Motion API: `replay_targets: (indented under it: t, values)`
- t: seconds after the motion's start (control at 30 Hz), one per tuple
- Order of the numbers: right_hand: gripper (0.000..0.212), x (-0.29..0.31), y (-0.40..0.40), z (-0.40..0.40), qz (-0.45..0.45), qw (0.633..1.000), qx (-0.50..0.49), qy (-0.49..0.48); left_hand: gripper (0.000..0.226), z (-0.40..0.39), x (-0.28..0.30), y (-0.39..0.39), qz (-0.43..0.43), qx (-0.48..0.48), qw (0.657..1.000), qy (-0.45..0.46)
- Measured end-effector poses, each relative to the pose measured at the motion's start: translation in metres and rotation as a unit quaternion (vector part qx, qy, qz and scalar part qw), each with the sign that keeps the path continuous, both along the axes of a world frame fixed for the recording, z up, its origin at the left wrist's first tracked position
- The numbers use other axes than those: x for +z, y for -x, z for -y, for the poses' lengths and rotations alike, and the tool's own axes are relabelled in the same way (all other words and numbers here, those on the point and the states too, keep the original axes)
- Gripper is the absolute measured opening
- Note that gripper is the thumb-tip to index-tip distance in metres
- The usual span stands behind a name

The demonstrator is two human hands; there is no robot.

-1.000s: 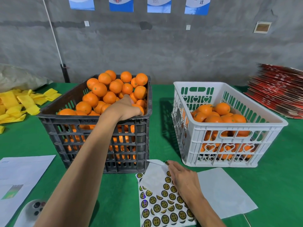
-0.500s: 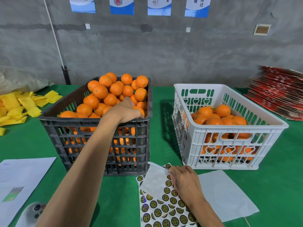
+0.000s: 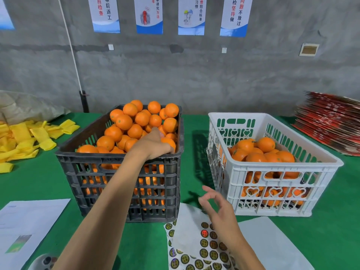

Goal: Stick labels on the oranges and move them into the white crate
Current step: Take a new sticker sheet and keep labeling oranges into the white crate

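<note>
The left hand reaches into the black crate; its grip curls over one orange near the front right corner. The right hand hangs above the label sheet, fingers loosely apart; whether it pinches a label I cannot tell. Pulling this orange may make neighbours roll out. An orange is round, without clear long axis.

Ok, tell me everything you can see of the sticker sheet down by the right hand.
The sticker sheet lies flat on the green table, in front of the black crate. It carries rows of small round labels, dark with gold print, and one looks red. A loose white backing paper covers its upper left part. The right hand hovers above it, thumb and forefinger near each other; whether they pinch a label cannot be told.
</note>
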State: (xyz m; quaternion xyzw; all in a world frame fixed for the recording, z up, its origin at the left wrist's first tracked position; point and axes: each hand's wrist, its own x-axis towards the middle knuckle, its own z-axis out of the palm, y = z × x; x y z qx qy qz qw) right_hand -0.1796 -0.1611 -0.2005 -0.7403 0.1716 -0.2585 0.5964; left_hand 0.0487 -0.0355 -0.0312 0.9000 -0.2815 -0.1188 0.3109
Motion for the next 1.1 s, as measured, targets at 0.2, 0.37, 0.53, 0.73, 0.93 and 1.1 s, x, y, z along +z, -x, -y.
replay_targets:
  t: [0.2, 0.37, 0.53, 0.73, 0.93, 1.1]
  values:
    - [0.018, 0.108, -0.061, -0.005, 0.166, 0.980, 0.018, -0.107, 0.091, 0.002, -0.004, -0.002, 0.040, 0.015, 0.994, 0.100]
    - [0.014, 0.164, -0.111, -0.011, 0.164, 0.980, 0.059, -0.097, 0.068, 0.001, 0.001, 0.004, 0.005, -0.011, 0.982, 0.190]
    - [0.010, 0.165, -0.138, -0.015, 0.164, 0.983, 0.035, -0.070, 0.045, 0.001, 0.007, -0.001, -0.044, -0.028, 0.968, 0.247]
    - [0.030, 0.169, -0.136, -0.016, 0.154, 0.985, -0.006, -0.073, 0.030, -0.003, 0.007, -0.007, -0.071, -0.044, 0.939, 0.335]
    - [0.059, 0.166, -0.128, -0.013, 0.074, 0.994, 0.055, -0.065, 0.033, -0.009, 0.011, -0.002, -0.107, -0.118, 0.899, 0.408]
    - [0.050, 0.161, -0.123, -0.019, 0.105, 0.994, 0.001, -0.035, 0.041, 0.003, 0.022, -0.002, -0.098, -0.167, 0.916, 0.351]
